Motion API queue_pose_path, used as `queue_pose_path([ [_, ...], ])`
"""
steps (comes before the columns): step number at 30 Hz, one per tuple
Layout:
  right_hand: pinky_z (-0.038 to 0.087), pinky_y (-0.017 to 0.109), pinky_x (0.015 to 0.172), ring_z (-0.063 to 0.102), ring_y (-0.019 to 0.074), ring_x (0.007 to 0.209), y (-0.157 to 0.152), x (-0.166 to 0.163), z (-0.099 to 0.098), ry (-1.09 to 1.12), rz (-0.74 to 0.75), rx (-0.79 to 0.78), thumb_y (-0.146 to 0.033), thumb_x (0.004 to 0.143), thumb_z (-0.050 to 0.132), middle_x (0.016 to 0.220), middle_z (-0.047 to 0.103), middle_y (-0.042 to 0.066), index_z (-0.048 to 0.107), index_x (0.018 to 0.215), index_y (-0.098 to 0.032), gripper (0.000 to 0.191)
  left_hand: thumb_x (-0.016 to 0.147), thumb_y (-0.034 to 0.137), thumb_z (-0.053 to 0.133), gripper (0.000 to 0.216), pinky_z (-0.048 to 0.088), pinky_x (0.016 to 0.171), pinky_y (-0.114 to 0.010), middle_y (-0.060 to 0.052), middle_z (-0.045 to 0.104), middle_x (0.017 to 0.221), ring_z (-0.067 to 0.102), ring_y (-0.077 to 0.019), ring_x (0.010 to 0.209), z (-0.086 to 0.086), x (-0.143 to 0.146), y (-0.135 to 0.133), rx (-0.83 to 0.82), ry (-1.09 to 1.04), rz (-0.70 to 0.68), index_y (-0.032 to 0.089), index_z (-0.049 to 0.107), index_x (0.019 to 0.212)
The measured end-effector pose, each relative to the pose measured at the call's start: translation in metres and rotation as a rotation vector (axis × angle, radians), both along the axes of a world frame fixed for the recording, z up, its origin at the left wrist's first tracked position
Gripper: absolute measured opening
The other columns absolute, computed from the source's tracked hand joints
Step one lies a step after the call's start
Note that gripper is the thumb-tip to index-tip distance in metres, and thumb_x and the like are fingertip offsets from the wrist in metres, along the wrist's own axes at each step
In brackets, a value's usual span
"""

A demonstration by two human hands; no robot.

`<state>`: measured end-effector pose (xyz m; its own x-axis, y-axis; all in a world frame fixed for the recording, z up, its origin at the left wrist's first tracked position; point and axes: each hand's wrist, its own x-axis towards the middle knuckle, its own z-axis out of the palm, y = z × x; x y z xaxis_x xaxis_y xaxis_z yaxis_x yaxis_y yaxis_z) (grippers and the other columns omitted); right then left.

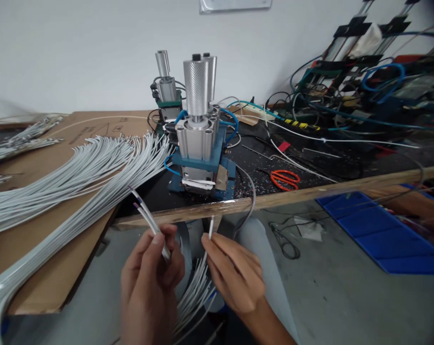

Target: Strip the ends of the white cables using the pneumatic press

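My left hand (154, 273) is closed round a few white cables (150, 220), whose tips show short purple and dark inner wires pointing up and left. A single white cable (211, 230) stands upright in the pinch of my right hand (234, 273), with a small reddish wire end on top. Below and between the hands hangs a loose bunch of white cables (195, 287) above my lap. On the bench edge just beyond them stands a pneumatic press (199, 143) with a knurled metal cylinder and a blue base.
Large bundles of white cables (84, 177) lie on a cardboard sheet (76, 268) at left. A second press (165, 88) stands behind. Orange-handled scissors (285, 179), hex keys and wire scraps lie on the black bench. A blue panel (385, 235) is below, at right.
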<state>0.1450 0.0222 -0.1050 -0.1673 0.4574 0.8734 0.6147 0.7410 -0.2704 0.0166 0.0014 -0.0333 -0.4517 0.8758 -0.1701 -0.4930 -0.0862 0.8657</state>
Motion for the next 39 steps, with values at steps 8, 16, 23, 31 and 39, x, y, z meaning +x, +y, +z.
queue_pose_path([
  [8, 0.037, 0.010, 0.077, 0.050, -0.0041, 0.082, -0.021, 0.019, -0.041, -0.363, 0.061, -0.293, -0.017, 0.093, 0.042, 0.085, 0.059, 0.001, 0.068, 0.116, -0.017, 0.035, 0.092, 0.053, 0.066, 0.044, 0.025, 0.046, -0.016, 0.006, 0.036, 0.055, 0.032, -0.0048, 0.048, -0.055, -0.007, -0.033, -0.210, 0.152, -0.303, 0.012, 0.061, 0.108],
  [16, 0.034, -0.004, 0.064, 0.046, -0.0140, 0.070, -0.014, -0.014, -0.003, 0.266, 0.348, -0.951, -0.037, 0.095, 0.049, 0.092, 0.060, 0.002, 0.072, 0.098, -0.008, 0.037, 0.097, 0.059, 0.054, 0.046, 0.030, 0.052, -0.023, 0.003, 0.045, 0.051, 0.038, -0.0090, 0.049, -0.078, -0.018, -0.056, -0.303, 0.442, -0.568, 0.013, 0.055, 0.090],
  [23, 0.038, -0.005, 0.072, 0.051, -0.0120, 0.077, -0.024, -0.027, -0.005, 0.524, 0.350, -0.979, -0.042, 0.096, 0.045, 0.083, 0.058, 0.004, 0.069, 0.085, -0.003, 0.047, 0.097, 0.047, 0.059, 0.033, 0.044, 0.091, -0.027, -0.007, 0.065, 0.101, 0.057, -0.0174, 0.096, -0.076, -0.013, -0.052, -0.155, 0.506, -0.386, 0.015, 0.066, 0.093],
  [31, 0.040, 0.003, 0.055, 0.047, -0.0064, 0.054, -0.036, -0.018, -0.008, 0.574, 0.795, -1.466, -0.069, 0.092, 0.040, 0.065, 0.045, -0.001, 0.045, 0.091, -0.004, 0.066, 0.093, 0.054, 0.062, 0.042, 0.022, 0.048, -0.020, 0.004, 0.035, 0.060, 0.028, -0.0066, 0.052, -0.056, -0.026, -0.044, -0.247, 0.518, -0.358, 0.012, 0.062, 0.091],
  [39, 0.038, -0.001, 0.061, 0.049, -0.0087, 0.061, -0.039, -0.014, -0.012, 0.432, 0.785, -1.471, -0.065, 0.095, 0.037, 0.068, 0.051, 0.000, 0.050, 0.097, -0.003, 0.063, 0.087, 0.033, 0.065, 0.024, 0.032, 0.053, -0.021, -0.001, 0.051, 0.070, 0.040, -0.0075, 0.057, -0.042, -0.033, -0.037, -0.152, 0.698, -0.462, 0.012, 0.061, 0.078],
])
